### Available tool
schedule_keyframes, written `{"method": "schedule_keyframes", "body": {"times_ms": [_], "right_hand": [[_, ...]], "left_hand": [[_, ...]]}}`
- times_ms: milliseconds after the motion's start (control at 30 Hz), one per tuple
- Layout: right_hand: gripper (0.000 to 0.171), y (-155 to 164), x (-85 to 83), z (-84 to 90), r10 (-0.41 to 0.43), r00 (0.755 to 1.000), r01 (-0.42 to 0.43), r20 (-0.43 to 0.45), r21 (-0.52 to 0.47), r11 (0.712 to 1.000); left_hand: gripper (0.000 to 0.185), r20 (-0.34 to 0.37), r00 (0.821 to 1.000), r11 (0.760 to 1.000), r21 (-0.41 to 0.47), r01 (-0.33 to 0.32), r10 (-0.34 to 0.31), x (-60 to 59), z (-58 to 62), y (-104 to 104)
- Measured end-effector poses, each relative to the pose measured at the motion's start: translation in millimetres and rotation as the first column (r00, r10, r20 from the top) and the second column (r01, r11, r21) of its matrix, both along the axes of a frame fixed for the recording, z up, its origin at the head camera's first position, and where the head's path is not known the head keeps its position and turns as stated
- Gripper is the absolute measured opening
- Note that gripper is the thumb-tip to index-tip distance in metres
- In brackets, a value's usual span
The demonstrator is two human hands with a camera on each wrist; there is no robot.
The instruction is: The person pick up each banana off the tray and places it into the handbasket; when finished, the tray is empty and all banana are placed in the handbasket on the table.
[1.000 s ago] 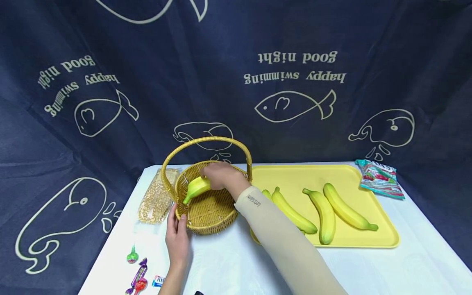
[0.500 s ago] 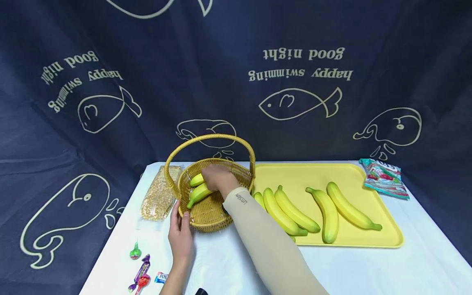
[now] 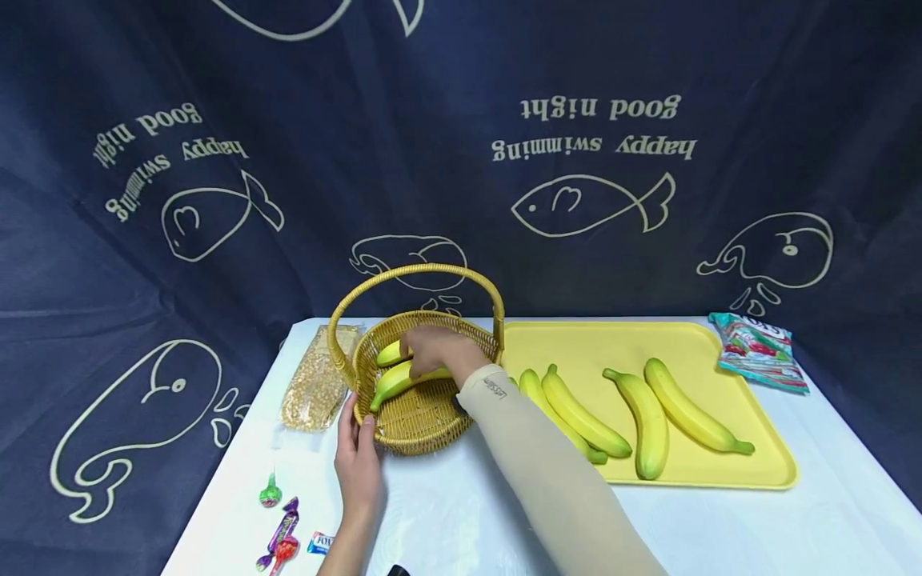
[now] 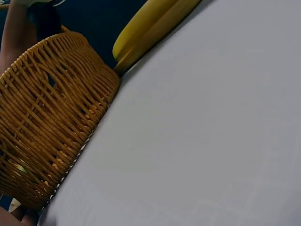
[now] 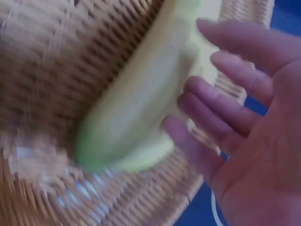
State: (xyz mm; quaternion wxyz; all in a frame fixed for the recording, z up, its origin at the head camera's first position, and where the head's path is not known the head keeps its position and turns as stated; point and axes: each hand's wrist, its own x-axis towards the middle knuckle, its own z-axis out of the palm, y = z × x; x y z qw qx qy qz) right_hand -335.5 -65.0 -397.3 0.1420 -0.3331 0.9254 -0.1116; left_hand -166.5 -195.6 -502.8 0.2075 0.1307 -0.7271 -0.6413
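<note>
Now the right hand [image 3: 438, 349] rests loose-fingered on a banana [image 3: 403, 380] inside the basket [image 3: 418, 416]; the left hand [image 3: 358, 464] touches the rim at 7 o'clock, grip wide.

- I'm at a staged tabletop set: a dark fish-print cloth [image 3: 461, 160] hangs behind my white table [image 3: 720, 528].
- A yellow tray [image 3: 720, 472] holds bananas [image 3: 648, 408].

backdrop cloth [image 3: 461, 160]: showing "happy swimming" and "good night", printed upside down, at 12 and 10 o'clock
sleeve [image 3: 547, 480]: carrying small logo, too small to read
candy wrapper [image 3: 319, 543]: showing letters, illegible
</note>
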Motion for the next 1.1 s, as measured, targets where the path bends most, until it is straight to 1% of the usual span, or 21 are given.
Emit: {"method": "schedule_keyframes", "body": {"times_ms": [67, 100, 200, 300, 367, 400, 467, 533, 667, 767, 867, 933, 1033, 1100], "right_hand": [[0.040, 11.9, -0.4, 4.4, 0.011, 0.999, -0.008, 0.052, -0.048, 0.999], [0.043, 19.2, 0.7, 7.0, 0.024, 0.998, -0.020, 0.061, -0.065, 0.998], [0.042, 46.4, 9.4, 14.8, 0.091, 0.994, -0.086, 0.053, -0.083, 0.993], [0.039, 82.2, 25.2, 19.4, 0.155, 0.988, -0.153, 0.010, -0.127, 0.980], [0.037, 108.2, 35.6, 20.5, 0.164, 0.986, -0.166, -0.026, -0.161, 0.973], [0.036, 121.2, 40.8, 21.0, 0.155, 0.987, -0.160, -0.044, -0.176, 0.971], [0.034, 147.5, 50.0, 19.0, 0.122, 0.990, -0.133, -0.072, -0.187, 0.973], [0.033, 172.5, 57.7, 14.4, 0.083, 0.993, -0.098, -0.088, -0.176, 0.980], [0.037, 214.7, 68.7, -0.9, 0.009, 0.999, -0.016, -0.049, -0.155, 0.988], [0.039, 233.7, 75.7, -10.9, -0.037, 0.999, 0.034, -0.019, -0.159, 0.987], [0.040, 239.6, 80.8, -18.6, -0.079, 0.997, 0.079, 0.006, -0.168, 0.983], [0.042, 239.9, 81.7, -23.6, -0.105, 0.994, 0.106, 0.014, -0.165, 0.981], [0.057, 241.9, 81.7, -30.2, -0.165, 0.986, 0.168, 0.035, -0.115, 0.979], [0.067, 244.1, 81.6, -33.9, -0.197, 0.978, 0.202, 0.065, -0.078, 0.976]], "left_hand": [[0.045, -0.012, 1.000, 1.000, 0.007, 0.001, -0.001, -1.3, -4.8, 0.3], [0.045, -0.015, 1.000, 1.000, 0.005, -0.001, 0.001, -1.5, -6.6, 0.4], [0.045, -0.011, 1.000, 1.000, 0.003, -0.008, 0.008, -0.5, -8.7, 1.3], [0.046, -0.007, 1.000, 1.000, 0.010, -0.008, 0.008, 2.0, -4.8, 1.3], [0.047, -0.012, 1.000, 1.000, 0.012, -0.003, 0.004, 4.4, 1.4, 1.5], [0.047, -0.015, 1.000, 1.000, 0.010, 0.002, -0.002, 5.5, 5.1, 1.9], [0.048, -0.017, 1.000, 1.000, 0.010, 0.014, -0.014, 8.0, 12.6, 3.4], [0.049, -0.013, 1.000, 1.000, -0.006, 0.015, -0.016, 10.3, 18.9, 5.4], [0.048, -0.015, 1.000, 1.000, -0.016, 0.016, -0.016, 12.5, 23.4, 7.7], [0.048, -0.018, 1.000, 1.000, -0.015, 0.016, -0.017, 12.6, 23.5, 6.8], [0.048, -0.018, 1.000, 1.000, -0.009, 0.017, -0.017, 11.9, 22.5, 3.4], [0.048, -0.024, 0.999, 1.000, 0.005, 0.021, -0.021, 10.0, 18.6, 0.7], [0.047, -0.033, 0.999, 0.999, 0.029, 0.027, -0.026, 5.3, 8.4, -1.0], [0.047, -0.040, 0.999, 0.999, 0.035, 0.029, -0.027, 2.0, 1.1, -1.1]]}}
